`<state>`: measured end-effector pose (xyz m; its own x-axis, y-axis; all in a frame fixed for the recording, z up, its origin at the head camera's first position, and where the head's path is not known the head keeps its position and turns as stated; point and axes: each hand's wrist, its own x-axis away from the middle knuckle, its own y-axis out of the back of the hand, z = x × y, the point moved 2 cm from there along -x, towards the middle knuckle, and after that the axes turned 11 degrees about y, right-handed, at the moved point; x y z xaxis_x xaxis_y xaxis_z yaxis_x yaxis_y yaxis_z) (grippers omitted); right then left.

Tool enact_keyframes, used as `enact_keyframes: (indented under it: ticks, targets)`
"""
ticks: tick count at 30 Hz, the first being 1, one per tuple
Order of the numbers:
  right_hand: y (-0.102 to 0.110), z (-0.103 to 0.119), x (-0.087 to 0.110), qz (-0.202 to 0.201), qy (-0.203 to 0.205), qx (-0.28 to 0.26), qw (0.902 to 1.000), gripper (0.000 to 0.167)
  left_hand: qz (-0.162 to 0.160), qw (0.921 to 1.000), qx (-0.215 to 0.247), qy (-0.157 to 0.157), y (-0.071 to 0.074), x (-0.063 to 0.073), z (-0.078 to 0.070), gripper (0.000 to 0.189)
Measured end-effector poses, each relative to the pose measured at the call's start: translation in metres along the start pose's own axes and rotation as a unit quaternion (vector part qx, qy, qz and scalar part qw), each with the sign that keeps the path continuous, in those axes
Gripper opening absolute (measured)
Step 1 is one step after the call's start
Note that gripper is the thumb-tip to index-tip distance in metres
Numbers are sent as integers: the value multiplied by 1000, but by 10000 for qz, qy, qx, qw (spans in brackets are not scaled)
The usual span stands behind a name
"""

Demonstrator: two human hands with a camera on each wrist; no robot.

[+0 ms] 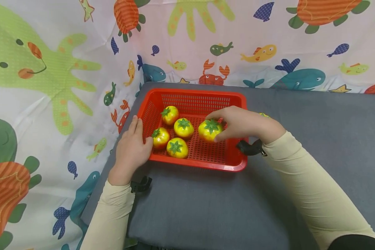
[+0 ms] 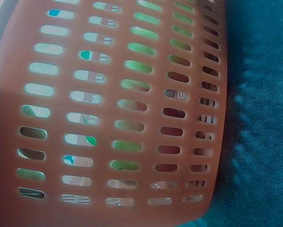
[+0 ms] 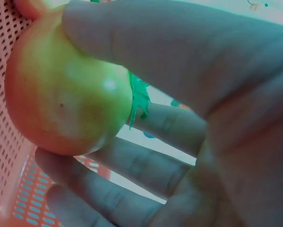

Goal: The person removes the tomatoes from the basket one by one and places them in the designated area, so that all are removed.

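A red perforated basket [image 1: 193,97] stands on a grey cloth-covered table [image 1: 206,208], in its far left corner. Several yellow toy tomatoes with green tops lie inside, one of them a front tomato [image 1: 177,147]. My right hand [image 1: 218,129] reaches in from the right and grips one yellow tomato [image 1: 207,132] just above the basket floor. In the right wrist view the thumb [image 3: 155,52] and fingers curl round this tomato [image 3: 65,94]. My left hand [image 1: 143,131] holds the basket's left rim, thumb over the edge and fingers along the outer wall [image 2: 122,113].
A sea-animal print curtain [image 1: 65,86] closes off the back and left sides right behind the basket. A bit of another yellow thing [image 1: 264,115] peeks out behind my right hand on the table. Grey cloth [image 2: 259,118] stretches to the right and front.
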<state>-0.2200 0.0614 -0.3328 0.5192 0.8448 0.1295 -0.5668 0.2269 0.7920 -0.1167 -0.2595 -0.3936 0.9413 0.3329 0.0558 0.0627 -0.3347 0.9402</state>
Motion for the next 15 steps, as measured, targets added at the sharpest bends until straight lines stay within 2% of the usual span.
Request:
enact_keyframes:
  ticks: [15]
  targets:
    - [17,-10,20,-330,-134,20,9994,63,69,10000,35,24,-1,0,3,81]
